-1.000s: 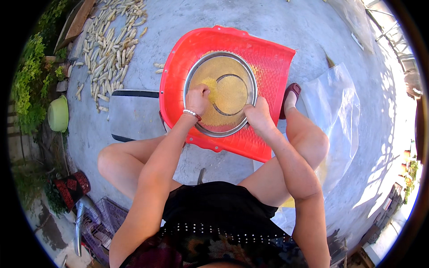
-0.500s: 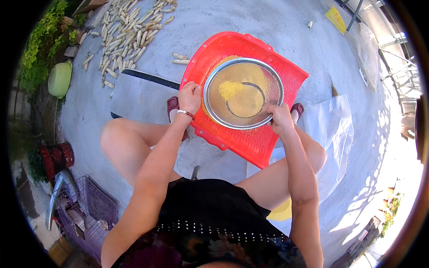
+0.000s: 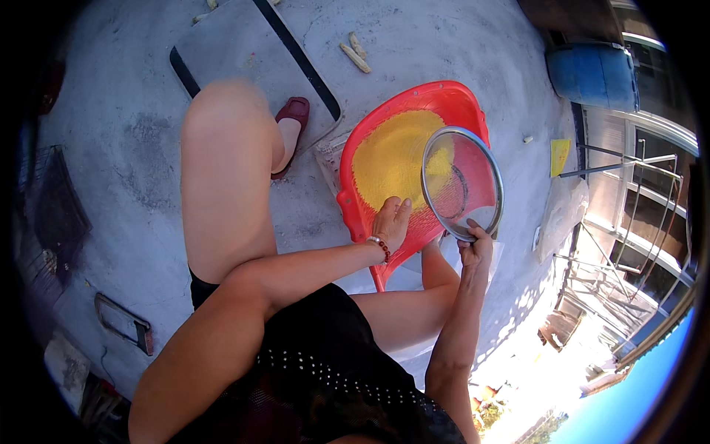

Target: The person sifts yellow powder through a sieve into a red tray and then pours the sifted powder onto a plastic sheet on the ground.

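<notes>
My right hand (image 3: 475, 248) grips the lower rim of a round metal sieve (image 3: 479, 174). The sieve is tilted over the right side of a red plastic scoop-shaped tray (image 3: 452, 96). A small heap of coarse yellow grains (image 3: 440, 163) rests on the mesh at its left. Fine yellow meal (image 3: 388, 152) covers much of the tray's floor, partly hidden behind the sieve. My left hand (image 3: 392, 224) is off the sieve, over the tray's near edge, fingers extended and nothing in them. Whether it touches the tray, I cannot tell.
A flat grey board with black edges (image 3: 251, 59) lies on the concrete floor at the left, beside my shoe (image 3: 296, 109). Two corn cobs (image 3: 356, 55) lie beyond it. A blue barrel (image 3: 594, 76) and a metal rack (image 3: 625, 174) stand at the right.
My left hand has let go of the sieve. The sieve, level before, now tilts in my right hand alone, uncovering more meal. The view has swung to the right.
</notes>
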The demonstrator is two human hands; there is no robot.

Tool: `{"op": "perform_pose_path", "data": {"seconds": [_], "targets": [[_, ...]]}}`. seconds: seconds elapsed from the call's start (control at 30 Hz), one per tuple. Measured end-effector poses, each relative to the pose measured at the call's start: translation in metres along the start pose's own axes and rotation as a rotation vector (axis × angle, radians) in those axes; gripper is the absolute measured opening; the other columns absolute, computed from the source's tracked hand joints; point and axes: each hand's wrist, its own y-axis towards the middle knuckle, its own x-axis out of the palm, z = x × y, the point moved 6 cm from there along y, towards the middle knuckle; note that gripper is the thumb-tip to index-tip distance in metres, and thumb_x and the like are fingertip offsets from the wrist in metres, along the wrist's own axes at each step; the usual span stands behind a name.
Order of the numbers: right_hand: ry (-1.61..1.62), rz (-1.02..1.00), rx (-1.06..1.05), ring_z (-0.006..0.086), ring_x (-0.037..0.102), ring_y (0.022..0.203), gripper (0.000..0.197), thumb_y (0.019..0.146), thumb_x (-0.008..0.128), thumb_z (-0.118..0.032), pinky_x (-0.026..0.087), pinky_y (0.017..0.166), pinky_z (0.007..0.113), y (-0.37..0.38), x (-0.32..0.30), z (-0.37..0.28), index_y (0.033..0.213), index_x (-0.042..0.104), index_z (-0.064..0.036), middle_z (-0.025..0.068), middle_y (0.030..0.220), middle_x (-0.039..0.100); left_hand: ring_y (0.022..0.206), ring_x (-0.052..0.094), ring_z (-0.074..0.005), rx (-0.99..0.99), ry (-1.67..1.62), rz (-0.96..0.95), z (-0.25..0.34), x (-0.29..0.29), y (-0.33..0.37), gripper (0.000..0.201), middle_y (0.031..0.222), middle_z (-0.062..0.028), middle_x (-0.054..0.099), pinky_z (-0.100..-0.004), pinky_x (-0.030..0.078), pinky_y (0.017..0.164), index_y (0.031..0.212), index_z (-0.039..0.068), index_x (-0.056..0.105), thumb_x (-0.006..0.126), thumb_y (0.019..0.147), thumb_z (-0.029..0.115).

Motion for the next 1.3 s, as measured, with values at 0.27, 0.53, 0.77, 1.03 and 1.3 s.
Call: {"op": "perform_pose_path", "data": {"seconds": [0.27, 0.53, 0.77, 1.03, 1.3], "targets": [[-0.005, 0.102, 0.063, 0.0190, 0.051, 0.056, 0.038, 0.073, 0.044, 0.000, 0.034, 0.037, 0.020, -0.001, -0.003, -0.010, 0.107, 0.040, 0.0134, 0.0194, 0.081, 0.051, 0.088, 0.057, -0.0314, -0.046, -0.024, -0.144, 0.019, 0.015, -0.016, 0.041, 0.092, -0.0188, 0.059, -0.0362, 0.044, 0.076, 0.101, 0.000, 0.050, 0.043, 0.087, 0.038], [-0.068, 0.059, 0.118, 0.0188, 0.051, 0.058, 0.032, 0.073, 0.044, 0.002, 0.036, 0.037, 0.019, -0.002, 0.015, -0.010, 0.102, 0.045, 0.0155, 0.0191, 0.080, 0.054, 0.087, 0.054, -0.0366, 0.015, -0.117, -0.053, 0.024, 0.015, -0.009, 0.037, 0.092, -0.0234, 0.055, -0.0416, 0.042, 0.073, 0.094, -0.002, 0.050, 0.044, 0.085, 0.034], [-0.129, 0.080, 0.079, 0.0160, 0.045, 0.050, 0.034, 0.074, 0.043, 0.000, 0.034, 0.037, 0.020, -0.004, 0.023, 0.000, 0.104, 0.043, 0.0144, 0.0170, 0.076, 0.052, 0.089, 0.054, -0.0369, -0.033, -0.239, 0.060, 0.016, 0.008, -0.010, 0.045, 0.093, -0.0227, 0.056, -0.0401, 0.042, 0.075, 0.102, -0.002, 0.048, 0.042, 0.087, 0.040], [-0.183, 0.040, -0.101, 0.0190, 0.051, 0.053, 0.037, 0.073, 0.042, 0.002, 0.038, 0.041, 0.024, -0.022, 0.040, 0.018, 0.108, 0.040, 0.0145, 0.0176, 0.072, 0.053, 0.082, 0.055, -0.0166, -0.191, -0.551, 0.148, -0.002, -0.016, 0.031, 0.044, 0.096, -0.0078, 0.056, -0.0272, 0.045, 0.073, 0.106, -0.001, 0.049, 0.048, 0.086, 0.038], [0.314, -0.143, -0.327, 0.0267, 0.058, 0.084, 0.043, 0.076, 0.046, -0.001, 0.048, 0.076, 0.037, -0.022, 0.042, 0.069, 0.119, 0.042, 0.0010, 0.0191, 0.094, 0.057, 0.081, 0.054, -0.0074, 0.336, -0.360, -0.014, 0.056, -0.032, 0.016, 0.037, 0.096, -0.0025, 0.057, -0.0213, 0.045, 0.068, 0.114, 0.001, 0.049, 0.045, 0.078, -0.001]]}}
